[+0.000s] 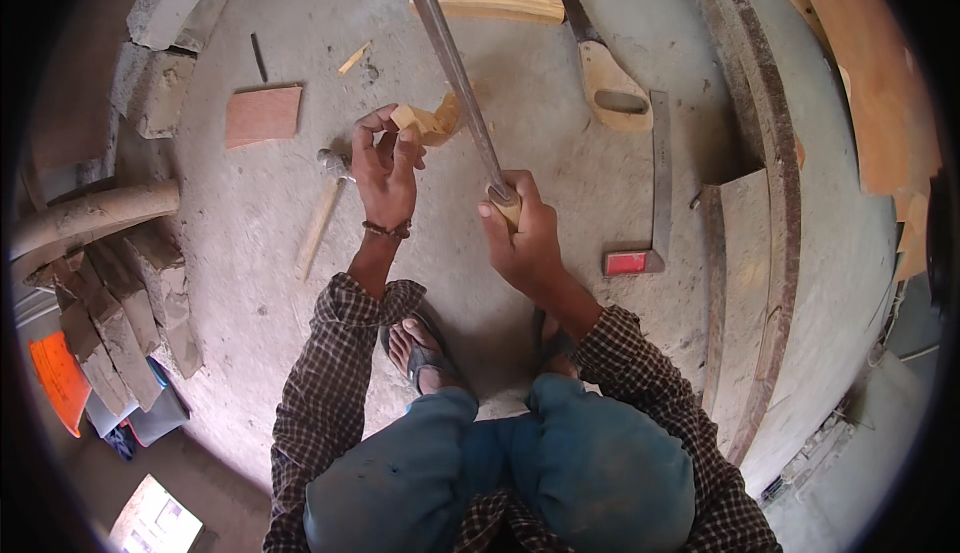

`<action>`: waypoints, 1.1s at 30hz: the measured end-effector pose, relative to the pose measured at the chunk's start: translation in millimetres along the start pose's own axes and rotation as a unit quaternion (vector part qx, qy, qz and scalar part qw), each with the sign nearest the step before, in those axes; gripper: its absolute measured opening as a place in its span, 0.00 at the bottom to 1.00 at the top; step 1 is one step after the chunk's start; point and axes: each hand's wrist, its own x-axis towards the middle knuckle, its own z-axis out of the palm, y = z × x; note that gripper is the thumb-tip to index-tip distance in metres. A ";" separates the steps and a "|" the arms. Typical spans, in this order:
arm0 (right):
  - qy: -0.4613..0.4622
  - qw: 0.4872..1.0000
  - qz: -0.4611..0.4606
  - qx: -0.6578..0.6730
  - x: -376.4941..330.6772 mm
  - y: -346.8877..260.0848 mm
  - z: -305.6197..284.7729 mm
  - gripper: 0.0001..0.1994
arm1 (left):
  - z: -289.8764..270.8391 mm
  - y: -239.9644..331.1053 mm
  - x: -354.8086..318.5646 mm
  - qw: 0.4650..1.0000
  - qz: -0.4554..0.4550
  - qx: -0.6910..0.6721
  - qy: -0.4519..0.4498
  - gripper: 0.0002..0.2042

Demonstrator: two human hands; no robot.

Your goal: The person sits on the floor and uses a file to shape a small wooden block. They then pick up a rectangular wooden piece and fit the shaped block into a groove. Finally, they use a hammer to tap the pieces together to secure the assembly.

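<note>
My left hand [386,165] pinches a small pale wooden piece [428,127] with an angular, notched outline between thumb and fingers. In my right hand [527,233], the fingers wrap round the wooden handle of a long metal file [450,53]. Its narrow grey blade slants up and away past the right side of the wooden piece; whether they touch I cannot tell. Just left of my left wrist lies a hammer [318,228] with a pale wooden handle. A try square [640,258] with a red-inlaid stock rests to the right of my right hand.
A handsaw [612,91] and a pale wooden length [490,5] lie at the far side. Left of them are a reddish flat piece [263,116], a dark thin stick [259,58] and a wood sliver [355,58]. Blocks [160,88] and planks [105,323] line the left; long boards [775,223] the right.
</note>
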 end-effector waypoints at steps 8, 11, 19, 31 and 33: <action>-0.109 0.990 0.079 -0.036 3.6 30.3 -3.8 0.14 | -11.3 -4.4 3.4 0.999 0.015 -0.037 0.002 0.15; -0.037 0.999 0.000 -0.017 3.2 -11.9 -4.0 0.14 | -12.9 -3.8 -11.6 1.000 0.003 -0.022 0.020 0.15; -0.095 0.989 0.084 -0.071 13.1 62.6 -1.5 0.15 | -9.9 -3.7 -4.1 1.000 0.015 -0.023 0.000 0.14; -0.069 0.989 0.090 -0.099 0.4 62.7 6.4 0.16 | -2.0 3.3 -3.9 1.000 -0.011 -0.006 0.005 0.12; -0.086 0.989 0.098 -0.061 3.2 56.9 2.6 0.16 | -5.3 0.8 2.1 1.000 0.023 0.009 -0.001 0.12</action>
